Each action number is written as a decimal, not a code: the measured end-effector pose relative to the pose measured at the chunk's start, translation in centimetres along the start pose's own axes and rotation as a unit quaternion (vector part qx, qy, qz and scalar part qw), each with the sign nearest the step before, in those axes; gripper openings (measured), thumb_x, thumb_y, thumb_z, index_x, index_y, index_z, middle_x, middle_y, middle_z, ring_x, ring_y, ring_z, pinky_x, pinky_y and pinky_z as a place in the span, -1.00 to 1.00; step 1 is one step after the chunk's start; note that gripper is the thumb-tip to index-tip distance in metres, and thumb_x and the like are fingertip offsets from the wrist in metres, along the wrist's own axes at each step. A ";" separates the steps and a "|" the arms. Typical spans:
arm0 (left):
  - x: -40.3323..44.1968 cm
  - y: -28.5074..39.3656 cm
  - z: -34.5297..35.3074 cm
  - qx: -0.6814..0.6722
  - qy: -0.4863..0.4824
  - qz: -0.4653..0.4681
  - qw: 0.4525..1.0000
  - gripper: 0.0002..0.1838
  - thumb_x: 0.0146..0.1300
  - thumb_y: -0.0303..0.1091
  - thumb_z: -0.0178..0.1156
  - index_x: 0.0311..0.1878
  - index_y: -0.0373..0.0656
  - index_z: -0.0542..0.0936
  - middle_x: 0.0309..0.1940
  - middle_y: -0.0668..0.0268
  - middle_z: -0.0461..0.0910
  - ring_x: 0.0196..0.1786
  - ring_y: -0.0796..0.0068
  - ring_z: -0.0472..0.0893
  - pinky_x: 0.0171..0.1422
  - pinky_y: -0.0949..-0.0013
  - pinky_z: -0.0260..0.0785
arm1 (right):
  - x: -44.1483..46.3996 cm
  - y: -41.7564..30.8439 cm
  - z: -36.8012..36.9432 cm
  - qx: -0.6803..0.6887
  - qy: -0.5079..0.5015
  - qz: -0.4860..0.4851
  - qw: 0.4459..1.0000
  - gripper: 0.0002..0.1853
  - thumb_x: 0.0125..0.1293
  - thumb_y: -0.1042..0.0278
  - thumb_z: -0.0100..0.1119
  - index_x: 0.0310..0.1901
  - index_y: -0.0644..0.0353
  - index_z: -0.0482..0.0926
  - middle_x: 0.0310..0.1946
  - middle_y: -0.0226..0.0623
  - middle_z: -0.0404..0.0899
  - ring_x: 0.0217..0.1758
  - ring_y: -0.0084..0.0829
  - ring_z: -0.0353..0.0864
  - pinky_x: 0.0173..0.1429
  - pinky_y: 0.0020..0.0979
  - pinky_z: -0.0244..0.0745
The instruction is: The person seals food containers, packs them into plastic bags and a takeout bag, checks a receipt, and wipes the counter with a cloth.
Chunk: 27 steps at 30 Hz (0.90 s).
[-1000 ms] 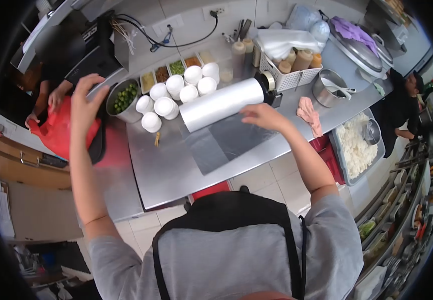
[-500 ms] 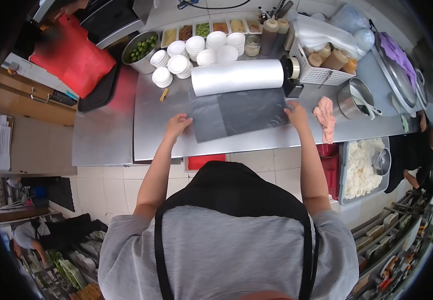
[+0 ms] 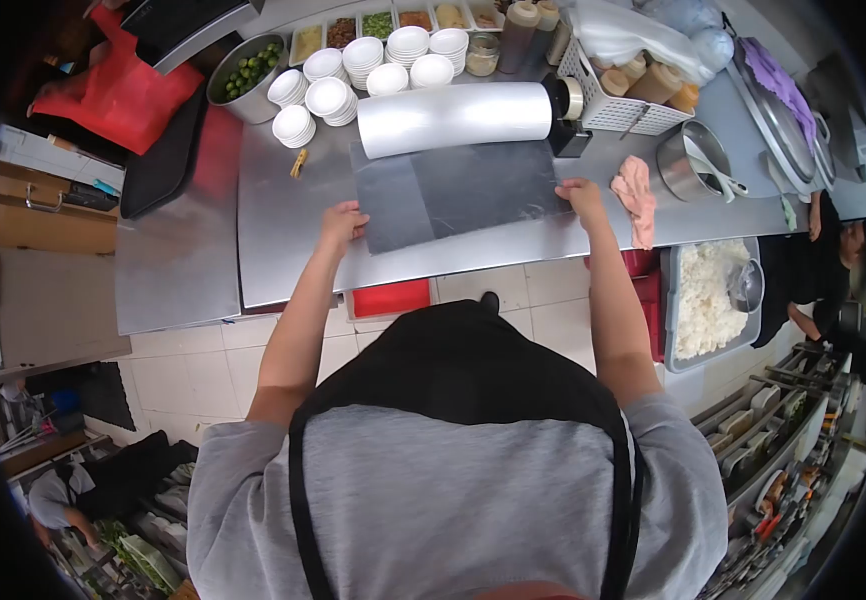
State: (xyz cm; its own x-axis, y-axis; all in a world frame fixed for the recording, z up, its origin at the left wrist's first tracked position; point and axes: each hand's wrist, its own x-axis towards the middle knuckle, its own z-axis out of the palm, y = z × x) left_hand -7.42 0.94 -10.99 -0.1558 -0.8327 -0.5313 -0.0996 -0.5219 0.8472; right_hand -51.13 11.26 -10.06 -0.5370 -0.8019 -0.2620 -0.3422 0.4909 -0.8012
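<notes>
A wide roll of clear plastic film (image 3: pixel 453 120) lies across the steel counter. In front of it is a flat dark grey sheet (image 3: pixel 473 195), with a paler left part and glossy creases toward the right; whether a layer of film covers it, I cannot tell. My left hand (image 3: pixel 343 224) is at the sheet's left edge, thumb and fingers closed together there. At the opposite edge, my right hand (image 3: pixel 582 198) pinches near the right side. What lies between the fingertips is too small to see clearly.
Stacked white bowls (image 3: pixel 363 62) stand behind the roll, beside a pot of green limes (image 3: pixel 253 72). To the right are a pink cloth (image 3: pixel 635 200), a white basket of bottles (image 3: pixel 613 110) and a metal pot (image 3: pixel 693 155). A tub of rice (image 3: pixel 708 300) sits below the counter edge.
The whole view has shifted, so the counter things appear higher and further left. Both hands stay at the sheet's two sides, with the left fingers now closer to its edge.
</notes>
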 end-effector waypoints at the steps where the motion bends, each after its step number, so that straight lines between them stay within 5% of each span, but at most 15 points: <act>1: 0.3 0.0 -0.2 -0.002 0.000 0.002 1.000 -0.56 -0.05 -0.58 0.23 -0.02 -0.28 0.43 -0.34 0.31 0.51 -0.39 0.50 0.50 -0.34 0.48 0.35 | -0.1 0.0 -0.1 -0.001 0.001 -0.002 1.000 -0.64 -0.05 0.40 0.29 -0.15 0.33 0.55 -0.41 -0.29 0.60 -0.38 -0.42 0.51 -0.25 -0.43 0.36; 10: -3.8 0.0 -1.6 0.050 0.023 0.004 0.998 -0.63 -0.04 -0.60 0.17 -0.07 -0.31 0.46 -0.41 0.35 0.51 -0.43 0.55 0.47 -0.36 0.47 0.32 | -5.4 2.5 -1.3 0.180 -0.124 0.037 0.975 -0.61 0.07 0.45 0.20 -0.04 0.39 0.44 -0.32 -0.30 0.54 -0.32 -0.54 0.45 -0.18 -0.53 0.31; 27: -9.3 -2.6 -1.3 0.058 0.007 -0.019 0.998 -0.60 0.06 -0.59 0.09 0.04 -0.31 0.41 -0.35 0.33 0.50 -0.30 0.54 0.51 -0.20 0.48 0.35 | -10.8 5.5 -0.3 0.163 -0.131 0.030 0.977 -0.73 0.12 0.52 0.16 -0.12 0.32 0.46 -0.57 -0.56 0.41 -0.48 -0.72 0.29 -0.36 -0.64 0.19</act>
State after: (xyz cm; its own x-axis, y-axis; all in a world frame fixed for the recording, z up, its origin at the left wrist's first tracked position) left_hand -4.44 9.77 -8.28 -0.1371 -0.8154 -0.5625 -0.2179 -0.5291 0.8201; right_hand -47.38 22.73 -11.44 -0.3179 -0.8555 -0.4088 -0.0287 0.4396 -0.8977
